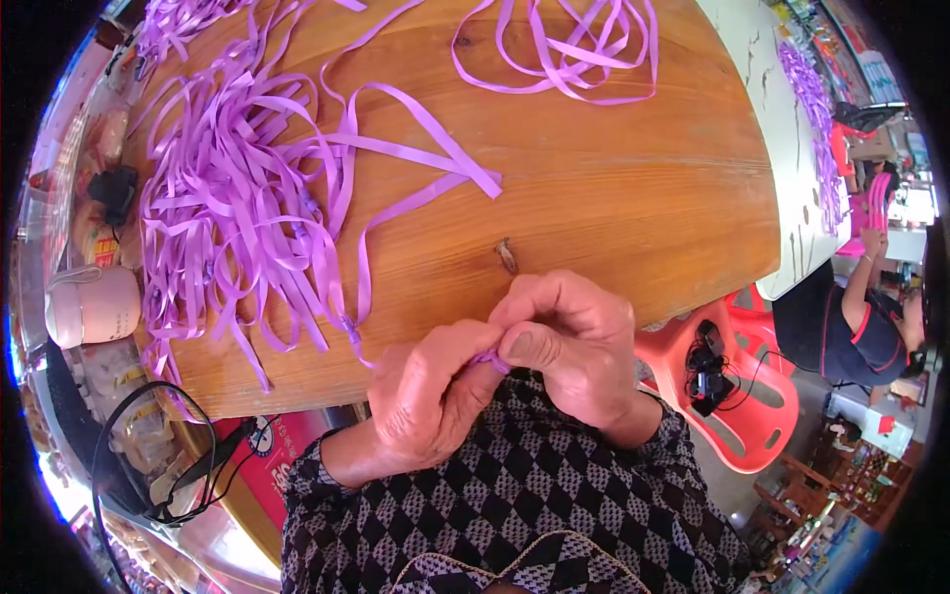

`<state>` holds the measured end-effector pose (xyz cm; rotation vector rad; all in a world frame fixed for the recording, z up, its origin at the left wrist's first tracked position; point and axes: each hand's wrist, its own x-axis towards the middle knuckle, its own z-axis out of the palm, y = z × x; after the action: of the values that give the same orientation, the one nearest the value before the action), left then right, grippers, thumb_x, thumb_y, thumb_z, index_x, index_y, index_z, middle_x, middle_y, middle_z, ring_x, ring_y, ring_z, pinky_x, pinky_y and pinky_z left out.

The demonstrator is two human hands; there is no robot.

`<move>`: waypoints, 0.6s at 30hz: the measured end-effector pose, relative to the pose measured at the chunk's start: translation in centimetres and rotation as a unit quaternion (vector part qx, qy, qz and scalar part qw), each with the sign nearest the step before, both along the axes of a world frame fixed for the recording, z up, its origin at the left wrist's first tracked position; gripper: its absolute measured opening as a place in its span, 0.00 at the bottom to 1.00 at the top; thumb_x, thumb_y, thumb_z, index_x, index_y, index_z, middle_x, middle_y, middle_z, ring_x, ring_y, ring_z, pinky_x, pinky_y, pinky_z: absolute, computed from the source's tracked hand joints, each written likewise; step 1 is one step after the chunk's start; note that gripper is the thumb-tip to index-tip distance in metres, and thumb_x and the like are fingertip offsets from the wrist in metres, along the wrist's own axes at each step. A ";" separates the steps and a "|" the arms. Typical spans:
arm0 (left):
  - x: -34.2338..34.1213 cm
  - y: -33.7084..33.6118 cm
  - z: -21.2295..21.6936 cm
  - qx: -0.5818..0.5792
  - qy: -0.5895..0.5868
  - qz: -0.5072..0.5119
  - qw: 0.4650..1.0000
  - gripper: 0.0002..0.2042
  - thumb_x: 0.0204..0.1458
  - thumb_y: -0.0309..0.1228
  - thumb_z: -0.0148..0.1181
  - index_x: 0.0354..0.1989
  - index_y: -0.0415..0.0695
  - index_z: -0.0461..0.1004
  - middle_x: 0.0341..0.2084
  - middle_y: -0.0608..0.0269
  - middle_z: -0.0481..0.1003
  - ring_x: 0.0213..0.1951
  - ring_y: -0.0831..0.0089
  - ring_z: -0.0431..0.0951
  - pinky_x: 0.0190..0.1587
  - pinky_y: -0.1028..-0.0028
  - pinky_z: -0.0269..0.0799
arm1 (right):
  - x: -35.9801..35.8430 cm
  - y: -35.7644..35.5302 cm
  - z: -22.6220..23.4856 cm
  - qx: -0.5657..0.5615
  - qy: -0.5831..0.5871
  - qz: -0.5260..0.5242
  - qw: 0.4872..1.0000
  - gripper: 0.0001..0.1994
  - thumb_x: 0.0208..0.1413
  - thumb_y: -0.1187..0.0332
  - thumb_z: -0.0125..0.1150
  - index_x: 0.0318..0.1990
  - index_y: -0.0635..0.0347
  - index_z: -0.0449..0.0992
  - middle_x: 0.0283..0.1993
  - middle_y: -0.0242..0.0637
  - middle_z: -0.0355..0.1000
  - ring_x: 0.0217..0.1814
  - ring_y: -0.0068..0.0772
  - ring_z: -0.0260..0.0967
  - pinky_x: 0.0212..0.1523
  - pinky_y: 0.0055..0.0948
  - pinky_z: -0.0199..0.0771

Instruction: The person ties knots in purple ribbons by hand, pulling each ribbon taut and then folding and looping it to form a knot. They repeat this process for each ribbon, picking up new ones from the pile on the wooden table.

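Note:
My left hand (430, 391) and my right hand (574, 346) meet just past the front edge of the wooden table, both closed. Pinched between their fingertips is a small twisted bit of purple ribbon (490, 361). Its finer shape is hidden by my thumbs and fingers. Close by on the left, a big tangled heap of purple ribbons (237, 188) covers the table's left side, with a few small knots in it. From the heap, one folded strand (426, 158) reaches toward the middle of the table.
Looped purple ribbon (569, 54) lies at the table's (633, 178) far side. A pink lidded jar (94, 307) stands to the left, above a black cable (104, 436). On the right are a red plastic chair (752, 426) holding a black device (706, 371), a pale table (792, 228), and another person (861, 327).

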<state>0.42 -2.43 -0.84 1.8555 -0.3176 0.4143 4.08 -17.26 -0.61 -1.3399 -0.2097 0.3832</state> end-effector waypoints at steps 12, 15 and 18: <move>-0.7 0.7 0.6 -0.114 0.190 0.003 0.975 0.04 0.48 0.20 0.54 0.33 0.38 0.69 0.23 0.65 0.71 0.21 0.83 0.68 0.21 0.82 0.63 | -1.0 0.0 -0.5 -0.019 -0.062 0.039 0.997 0.13 0.46 0.82 0.59 0.40 0.71 0.66 0.34 0.40 0.66 0.31 0.21 0.65 0.30 0.18 0.66; -0.4 1.5 0.9 -0.241 0.338 -0.075 0.907 0.03 0.50 0.22 0.52 0.32 0.37 0.68 0.24 0.66 0.71 0.22 0.84 0.67 0.22 0.84 0.62 | -0.6 -0.6 -0.3 -0.013 -0.058 0.034 0.998 0.12 0.46 0.83 0.58 0.39 0.71 0.65 0.33 0.40 0.66 0.31 0.22 0.65 0.30 0.18 0.67; 0.1 1.6 1.4 -0.340 0.428 -0.121 0.829 0.04 0.52 0.25 0.53 0.32 0.36 0.68 0.24 0.64 0.72 0.21 0.84 0.67 0.23 0.85 0.62 | -0.6 -0.9 0.1 0.017 0.004 0.043 0.999 0.10 0.47 0.82 0.58 0.38 0.70 0.66 0.32 0.41 0.66 0.31 0.23 0.65 0.30 0.18 0.66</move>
<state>0.52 -0.86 0.56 1.1071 0.2040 -0.4577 3.50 -18.16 -0.53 -1.2986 -0.2672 0.4563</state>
